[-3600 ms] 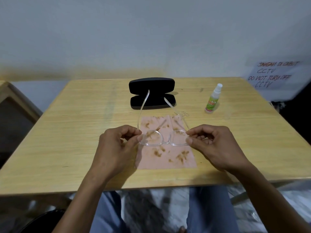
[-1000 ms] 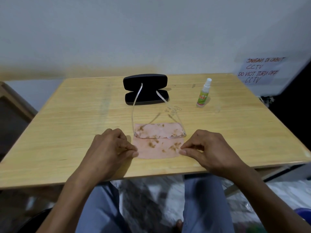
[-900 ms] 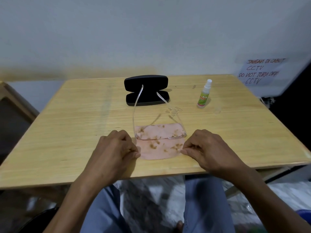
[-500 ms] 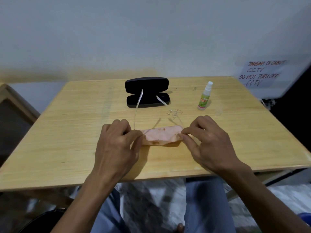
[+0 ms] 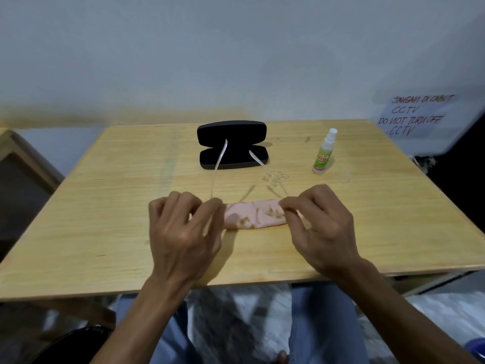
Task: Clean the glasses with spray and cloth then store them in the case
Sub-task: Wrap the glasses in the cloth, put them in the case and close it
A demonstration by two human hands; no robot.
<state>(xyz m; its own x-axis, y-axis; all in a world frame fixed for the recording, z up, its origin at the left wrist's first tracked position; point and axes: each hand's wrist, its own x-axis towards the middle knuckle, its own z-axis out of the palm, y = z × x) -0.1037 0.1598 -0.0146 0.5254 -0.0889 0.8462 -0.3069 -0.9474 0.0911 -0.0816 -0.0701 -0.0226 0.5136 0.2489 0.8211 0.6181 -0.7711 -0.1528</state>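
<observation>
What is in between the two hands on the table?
In the head view, the folded pink patterned cloth lies between the left hand and right hand, wrapped over the front of the clear plastic glasses, on the wooden table.

Counter (image 5: 105, 219): pale wood-grain top, four items resting on it.

Black glasses case (image 5: 232, 144) stands open at the far centre, lid upright behind its tray. White-capped spray bottle (image 5: 323, 153), green and yellow label, stands upright to the right of the case, well apart from it. Pink cleaning cloth (image 5: 252, 214) with brown print lies folded over near the front edge. Clear-framed glasses (image 5: 219, 166) lie at the cloth, front hidden under the fold, both temples pointing back toward the case. Faint handwriting (image 5: 274, 179) marks the wood between case and cloth.
</observation>
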